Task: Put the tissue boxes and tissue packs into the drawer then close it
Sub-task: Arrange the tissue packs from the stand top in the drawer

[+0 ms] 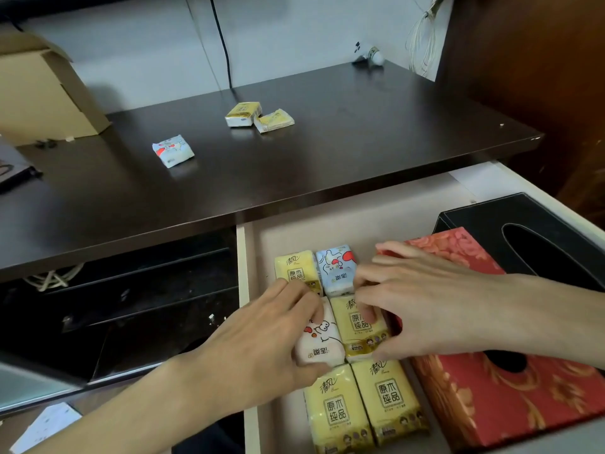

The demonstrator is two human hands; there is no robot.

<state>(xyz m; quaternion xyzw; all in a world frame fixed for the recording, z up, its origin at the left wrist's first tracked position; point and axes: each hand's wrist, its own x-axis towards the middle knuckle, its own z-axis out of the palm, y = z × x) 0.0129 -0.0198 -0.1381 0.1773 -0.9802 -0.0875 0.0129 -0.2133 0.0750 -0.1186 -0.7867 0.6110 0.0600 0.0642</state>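
Note:
The pale drawer [244, 273] stands pulled out under the dark desk [360, 142]. Inside lie several tissue packs in two columns, a red patterned tissue box [491, 398] and a black tissue box [523, 231] behind it. My left hand [262, 335] grips a pink-white cartoon pack [319, 344] in the middle row. My right hand [422, 309] holds the yellow pack [360, 329] beside it. On the desk remain a white cartoon pack [173, 150] and two yellow packs [244, 113] [274, 120].
A cardboard box [42, 93] sits at the desk's back left. A black cable [222, 44] hangs down the wall, and white wires [422, 37] hang at the back right. Dark shelving [131, 290] lies left of the drawer. A brown wooden panel [540, 60] stands at right.

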